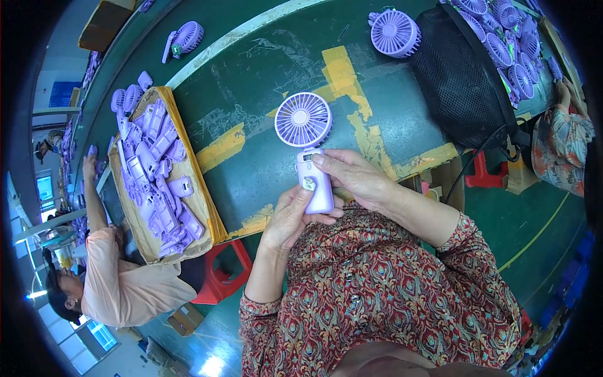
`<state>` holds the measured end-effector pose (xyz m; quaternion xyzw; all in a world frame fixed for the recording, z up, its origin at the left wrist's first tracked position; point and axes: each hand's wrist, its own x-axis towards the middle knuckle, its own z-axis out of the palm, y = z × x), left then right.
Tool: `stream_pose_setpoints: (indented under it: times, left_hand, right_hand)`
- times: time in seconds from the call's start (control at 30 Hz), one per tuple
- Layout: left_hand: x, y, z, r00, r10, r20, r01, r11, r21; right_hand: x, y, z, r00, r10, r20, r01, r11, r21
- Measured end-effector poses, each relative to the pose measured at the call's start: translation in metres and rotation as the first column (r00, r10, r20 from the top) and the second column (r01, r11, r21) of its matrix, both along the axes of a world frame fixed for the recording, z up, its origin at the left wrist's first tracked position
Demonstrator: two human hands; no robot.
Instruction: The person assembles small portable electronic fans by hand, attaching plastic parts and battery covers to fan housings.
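Observation:
A purple handheld fan (319, 188) is held upright between both my hands, its round grille pointing away from me over the green table. My left hand (291, 217) wraps the lower left side of the handle, with the fingers passing beneath it. From the right, my right hand (358, 179) grips the handle's upper part, its thumb near a small dark display window. A small pale decoration sits on the front of the handle beside my left thumb. The fingers behind the handle are partly hidden.
On the left stands a cardboard box (188, 131) of loose purple casing parts. A black mesh bag (461, 81) lies to the right, near a pile of fan heads (499, 47). Single fan heads (394, 32) lie toward the back. Co-workers (129, 276) sit on both sides.

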<state>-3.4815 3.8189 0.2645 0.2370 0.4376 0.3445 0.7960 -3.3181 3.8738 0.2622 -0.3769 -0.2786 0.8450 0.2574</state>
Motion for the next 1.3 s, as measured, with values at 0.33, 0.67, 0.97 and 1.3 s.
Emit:
stream_pose_setpoints:
  times: [0.33, 0.67, 0.97, 1.3]
  left_hand:
    - [0.011, -0.001, -0.012, 0.996, 0.092, -0.006, -0.092, 0.995, 0.049]
    - [0.018, -0.03, 0.005, 0.814, 0.18, -0.553, 0.052, 0.925, 0.377]
    - [0.022, -0.041, 0.008, 0.677, 0.321, -0.662, 0.169, 0.808, 0.565]
    - [0.021, -0.045, 0.01, 0.609, 0.271, -0.745, 0.222, 0.844, 0.488]
  right_hand:
    - [0.002, 0.002, 0.003, 0.998, -0.024, -0.05, 0.024, 1.0, -0.007]
    - [-0.005, -0.032, -0.004, 0.986, -0.074, -0.151, 0.097, 0.984, 0.15]
    - [-0.007, -0.048, 0.007, 0.961, -0.158, -0.226, 0.188, 0.975, 0.121]
    - [-0.012, -0.047, 0.012, 0.976, -0.133, -0.174, 0.153, 0.982, 0.108]
